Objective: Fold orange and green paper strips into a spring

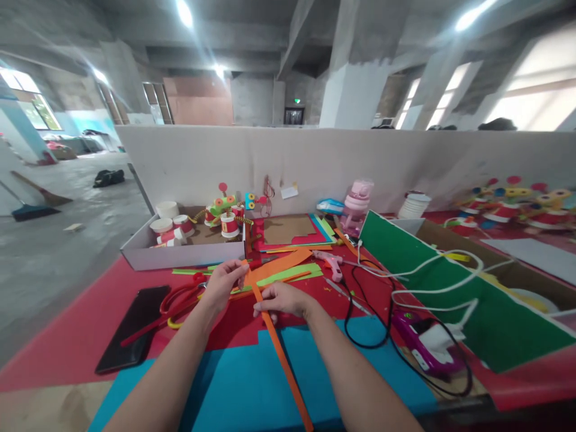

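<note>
Both my hands are on a long orange paper strip [282,355], which runs from my fingers down to the table's front edge. My left hand [227,281] pinches its upper end between thumb and fingers. A little lower, my right hand [282,301] grips the strip with curled fingers. Behind them lie a wider orange paper piece [285,264] and light green paper strips [310,270]. Beneath my forearms a blue paper sheet [229,384] covers the table's front. Red-handled scissors [173,298] sit left of my left hand, partly hidden by it.
A black phone [135,330] lies at left. A box [184,255] with paper cups and a cup figure stands behind. Right are a pink glue gun [330,264], tangled cables, a purple power strip [425,348] and a green-sided box [450,300]. A pink bottle [357,204] stands at the back.
</note>
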Motion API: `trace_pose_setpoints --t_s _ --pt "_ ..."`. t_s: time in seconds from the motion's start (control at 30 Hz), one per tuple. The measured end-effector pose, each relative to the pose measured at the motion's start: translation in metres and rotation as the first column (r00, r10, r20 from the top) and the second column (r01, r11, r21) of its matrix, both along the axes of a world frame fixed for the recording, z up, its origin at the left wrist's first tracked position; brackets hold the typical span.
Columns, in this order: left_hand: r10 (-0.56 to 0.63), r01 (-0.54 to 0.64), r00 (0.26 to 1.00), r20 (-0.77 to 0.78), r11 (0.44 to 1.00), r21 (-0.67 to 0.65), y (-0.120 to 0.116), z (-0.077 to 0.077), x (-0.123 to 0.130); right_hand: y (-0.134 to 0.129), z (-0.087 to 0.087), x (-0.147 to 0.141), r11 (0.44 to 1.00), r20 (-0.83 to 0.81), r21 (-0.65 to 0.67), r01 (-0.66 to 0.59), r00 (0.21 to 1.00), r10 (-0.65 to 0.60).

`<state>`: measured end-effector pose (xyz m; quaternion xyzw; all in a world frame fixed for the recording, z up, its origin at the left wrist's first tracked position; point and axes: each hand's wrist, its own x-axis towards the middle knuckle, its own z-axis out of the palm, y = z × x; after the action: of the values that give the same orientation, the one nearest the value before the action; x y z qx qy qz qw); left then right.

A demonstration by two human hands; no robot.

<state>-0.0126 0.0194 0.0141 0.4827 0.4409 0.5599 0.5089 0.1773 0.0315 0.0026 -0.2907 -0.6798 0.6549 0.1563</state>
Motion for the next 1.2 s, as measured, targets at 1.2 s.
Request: trace_pose_setpoints --t_s 1.2 --pt "-0.075 0.072 0.982 -0.174 0.997 -0.023 0.001 -0.006 0.004 -0.002 -0.013 -0.022 0.926 -0.324 -0.221 0.307 0.872 -0.366"
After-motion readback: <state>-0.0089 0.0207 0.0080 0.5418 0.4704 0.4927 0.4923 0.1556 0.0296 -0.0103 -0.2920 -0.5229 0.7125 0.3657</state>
